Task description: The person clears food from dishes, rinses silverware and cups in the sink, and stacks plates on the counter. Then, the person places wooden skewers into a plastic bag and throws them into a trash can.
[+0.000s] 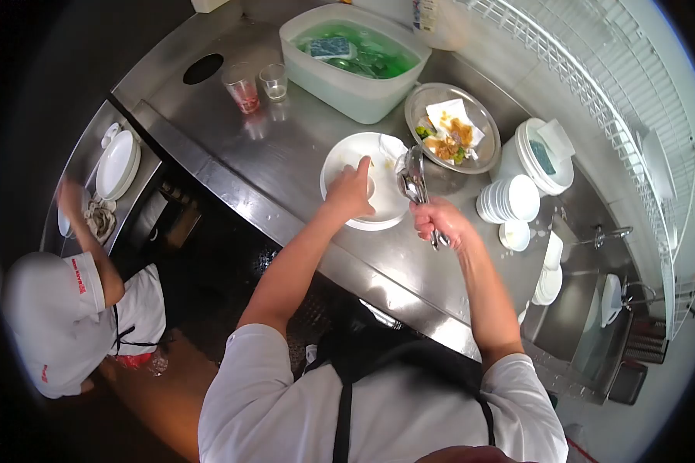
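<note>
My right hand point(442, 222) is wrapped round a bunch of metal spoons point(414, 179), held upright beside a white plate point(340, 154). My left hand point(351, 189) reaches over this plate, its index finger and thumb stretched apart. Something white and rounded lies under the fingers, partly hidden by them. A crumpled white napkin point(391, 147) seems to lie at the plate's right edge, by the spoons. Just behind stands a metal bowl point(483, 108) with soiled napkins point(449, 117) and food scraps in it.
A tub point(347, 100) of green soapy water holds a sponge point(330, 48). Two glasses point(242, 89) stand left of it. Stacked white cups point(510, 199), a white bucket point(544, 166) and a sink point(583, 332) are on the right. A co-worker point(85, 316) works at the left counter.
</note>
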Motion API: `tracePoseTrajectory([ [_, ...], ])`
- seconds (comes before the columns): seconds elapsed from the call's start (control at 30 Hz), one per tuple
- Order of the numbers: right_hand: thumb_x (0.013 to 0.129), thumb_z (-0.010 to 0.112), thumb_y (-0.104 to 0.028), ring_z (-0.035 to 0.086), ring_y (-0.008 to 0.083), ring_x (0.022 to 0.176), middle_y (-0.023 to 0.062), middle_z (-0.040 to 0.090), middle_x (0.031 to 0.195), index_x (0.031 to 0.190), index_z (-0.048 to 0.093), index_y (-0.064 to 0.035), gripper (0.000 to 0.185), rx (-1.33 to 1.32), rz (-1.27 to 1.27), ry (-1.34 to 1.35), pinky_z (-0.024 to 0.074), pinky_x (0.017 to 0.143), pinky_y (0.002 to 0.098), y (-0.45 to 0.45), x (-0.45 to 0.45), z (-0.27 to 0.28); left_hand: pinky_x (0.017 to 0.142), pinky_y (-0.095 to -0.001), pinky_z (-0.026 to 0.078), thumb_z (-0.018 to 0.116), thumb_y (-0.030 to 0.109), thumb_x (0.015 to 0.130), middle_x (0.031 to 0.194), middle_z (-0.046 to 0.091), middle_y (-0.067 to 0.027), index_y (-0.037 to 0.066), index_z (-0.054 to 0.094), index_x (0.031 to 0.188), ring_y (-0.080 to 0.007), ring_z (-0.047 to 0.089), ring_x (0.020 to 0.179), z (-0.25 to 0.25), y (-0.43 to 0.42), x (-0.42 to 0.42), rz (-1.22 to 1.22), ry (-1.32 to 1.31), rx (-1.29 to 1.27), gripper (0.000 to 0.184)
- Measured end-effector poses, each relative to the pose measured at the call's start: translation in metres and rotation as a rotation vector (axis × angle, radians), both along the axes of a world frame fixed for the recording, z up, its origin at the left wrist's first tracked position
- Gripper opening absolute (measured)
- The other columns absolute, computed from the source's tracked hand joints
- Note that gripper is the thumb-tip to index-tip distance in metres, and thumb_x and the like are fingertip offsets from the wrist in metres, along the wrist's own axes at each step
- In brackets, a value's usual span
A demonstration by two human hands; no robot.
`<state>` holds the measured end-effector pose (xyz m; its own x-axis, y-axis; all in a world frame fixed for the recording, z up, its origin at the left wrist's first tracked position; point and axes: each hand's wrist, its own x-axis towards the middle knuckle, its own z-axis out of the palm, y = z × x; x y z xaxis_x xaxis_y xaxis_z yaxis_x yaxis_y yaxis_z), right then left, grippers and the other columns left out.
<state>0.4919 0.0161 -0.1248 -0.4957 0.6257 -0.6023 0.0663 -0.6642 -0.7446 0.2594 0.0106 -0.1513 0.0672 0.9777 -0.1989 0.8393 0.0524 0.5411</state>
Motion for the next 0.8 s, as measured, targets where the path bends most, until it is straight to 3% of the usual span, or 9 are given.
tracePoseTrajectory([
  [0.1,0.083,0.059,-0.011,0.045,0.0113,0.049,-0.0007,0.049,0.064,0.085,0.053,-0.0056,0.008,0.248,-0.027,-0.172,0.0398,0.047,0.0284,-0.044,0.006,0.001,0.094,-0.0458,0.047,0.081,0.016,0.062,0.118,0.052,-0.0231,0.009,0.043,0.131,-0.0412,0.053,0.111,-0.019,0.012,0.004,0.007,0.067,0.023,0.079],
  [0.13,0.083,0.058,-0.012,0.046,0.0122,0.05,-0.0004,0.05,0.064,0.086,0.053,-0.0048,0.009,0.34,-0.038,-0.261,0.0401,0.048,0.0297,-0.057,0.009,-0.001,0.092,-0.0461,0.048,0.077,0.015,0.064,0.113,0.054,-0.0224,0.008,0.051,0.119,-0.0409,0.054,0.111,-0.023,0.012,0.006,0.053,0.061,0.068,0.062],
  [0.17,0.083,0.057,-0.012,0.047,0.0132,0.05,-0.0002,0.051,0.065,0.087,0.053,-0.004,0.01,0.426,-0.051,-0.349,0.0405,0.049,0.0309,-0.07,0.013,-0.003,0.092,-0.0458,0.048,0.077,0.015,0.064,0.112,0.054,-0.0224,0.008,0.051,0.119,-0.0406,0.054,0.11,-0.025,0.016,0.005,0.08,0.074,0.079,0.062],
  [0.2,0.084,0.057,-0.014,0.052,0.0191,0.052,0.0055,0.056,0.065,0.088,0.052,-0.001,0.014,0.628,-0.053,-0.5,0.0425,0.053,0.0347,-0.08,0.022,-0.015,0.091,-0.0456,0.048,0.077,0.016,0.064,0.111,0.055,-0.0223,0.008,0.051,0.118,-0.0404,0.054,0.11,-0.025,0.023,0.003,0.099,0.089,0.092,0.061],
  [0.3,0.082,0.057,-0.014,0.056,0.0243,0.056,0.0134,0.058,0.066,0.089,0.052,0.0012,0.017,0.736,-0.076,-0.804,0.0437,0.056,0.037,-0.109,0.04,-0.004,0.09,-0.0449,0.048,0.078,0.016,0.063,0.109,0.056,-0.0224,0.008,0.051,0.116,-0.04,0.055,0.107,0.008,0.012,0.016,0.143,0.011,0.184,0.06],
  [0.43,0.082,0.058,-0.014,0.058,0.0276,0.058,0.0173,0.058,0.066,0.089,0.054,0.0002,0.016,0.783,-0.235,-0.848,0.0446,0.058,0.0376,-0.136,0.075,-0.002,0.09,-0.0445,0.047,0.078,0.015,0.062,0.108,0.056,-0.0227,0.008,0.05,0.115,-0.0404,0.056,0.103,0.046,-0.003,0.072,0.027,-0.11,0.313,0.06],
  [0.6,0.083,0.059,-0.014,0.056,0.0265,0.056,0.0147,0.058,0.064,0.09,0.056,-0.0012,0.015,0.734,-0.379,-0.88,0.0446,0.057,0.0372,-0.165,0.123,0.011,0.09,-0.0475,0.049,0.075,0.009,0.064,0.114,0.051,-0.0238,0.007,0.049,0.119,-0.0417,0.052,0.108,-0.014,-0.04,0.175,-0.377,-0.093,0.127,0.061],
  [0.8,0.083,0.06,-0.013,0.058,0.0236,0.057,0.0143,0.059,0.065,0.089,0.057,-0.0005,0.014,0.693,-0.429,-0.909,0.0448,0.057,0.0361,-0.193,0.168,0.011,0.089,-0.0469,0.049,0.074,0.009,0.063,0.114,0.051,-0.0216,0.009,0.05,0.118,-0.0417,0.052,0.108,-0.033,-0.049,0.251,-0.406,-0.011,0.112,0.06],
])
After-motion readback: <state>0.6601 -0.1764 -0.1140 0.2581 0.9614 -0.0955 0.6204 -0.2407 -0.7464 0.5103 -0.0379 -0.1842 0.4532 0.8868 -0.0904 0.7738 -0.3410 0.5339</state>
